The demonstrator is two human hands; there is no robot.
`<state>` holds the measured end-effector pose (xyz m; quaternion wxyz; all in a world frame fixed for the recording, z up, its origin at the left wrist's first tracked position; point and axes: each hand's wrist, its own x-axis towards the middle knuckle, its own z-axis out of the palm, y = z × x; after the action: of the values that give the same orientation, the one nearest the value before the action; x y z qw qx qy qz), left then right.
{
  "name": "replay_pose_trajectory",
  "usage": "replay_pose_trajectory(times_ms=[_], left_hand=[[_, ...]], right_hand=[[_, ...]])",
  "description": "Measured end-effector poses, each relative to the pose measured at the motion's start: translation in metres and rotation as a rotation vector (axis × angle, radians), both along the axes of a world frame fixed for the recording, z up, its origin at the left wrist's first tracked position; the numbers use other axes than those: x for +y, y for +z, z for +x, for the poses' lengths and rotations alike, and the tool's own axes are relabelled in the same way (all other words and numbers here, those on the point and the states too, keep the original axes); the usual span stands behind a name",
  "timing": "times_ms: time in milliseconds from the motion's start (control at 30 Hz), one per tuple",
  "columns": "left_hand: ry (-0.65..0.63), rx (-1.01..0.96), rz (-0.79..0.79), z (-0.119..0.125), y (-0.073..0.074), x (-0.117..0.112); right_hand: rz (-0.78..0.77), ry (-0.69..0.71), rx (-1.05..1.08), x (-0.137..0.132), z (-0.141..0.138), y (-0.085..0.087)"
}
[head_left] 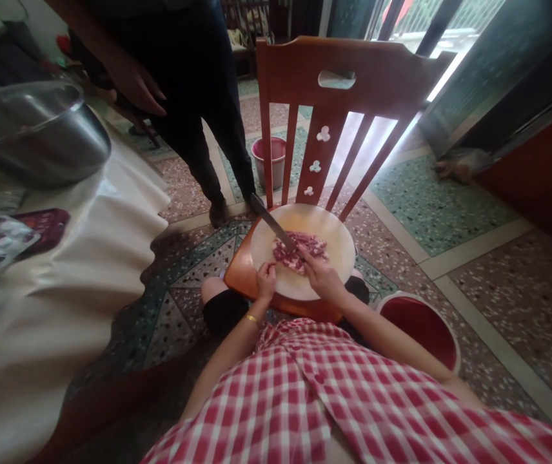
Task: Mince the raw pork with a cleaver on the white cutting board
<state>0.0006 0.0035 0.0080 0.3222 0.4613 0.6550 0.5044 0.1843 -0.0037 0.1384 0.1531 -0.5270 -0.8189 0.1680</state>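
My right hand [323, 276] grips the handle of a kitchen knife [276, 227]. Its long dark blade points up and left, lying over a heap of chopped raw meat [312, 246]. Under the meat is a round, pale cutting board [338, 225], set on the seat of a wooden chair [240, 274]. At the board's near left edge my left hand [266, 280] is closed, fingers curled together, with a gold bracelet at the wrist. Whether anything is between those fingers is too small to tell.
A person in dark trousers [208, 135] stands beyond the chair, one hand [138, 87] hanging. To the left, a cloth-covered table [126, 212] bears a metal basin [58, 142] and a dark red package [51, 229]. Red-lined buckets stand behind the chair [262, 171] and near my right side [418, 328].
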Motion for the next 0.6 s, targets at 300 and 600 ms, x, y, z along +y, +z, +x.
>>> replay_pose_trajectory(times_ms=[300, 600], left_hand=[[-0.021, -0.046, -0.019, -0.001, 0.0, -0.001], [-0.117, 0.193, 0.072, 0.001, 0.011, -0.002]], right_hand=[[-0.233, -0.167, 0.233, -0.001, 0.03, 0.008], [-0.703, -0.768, 1.081, -0.092, 0.094, -0.038]])
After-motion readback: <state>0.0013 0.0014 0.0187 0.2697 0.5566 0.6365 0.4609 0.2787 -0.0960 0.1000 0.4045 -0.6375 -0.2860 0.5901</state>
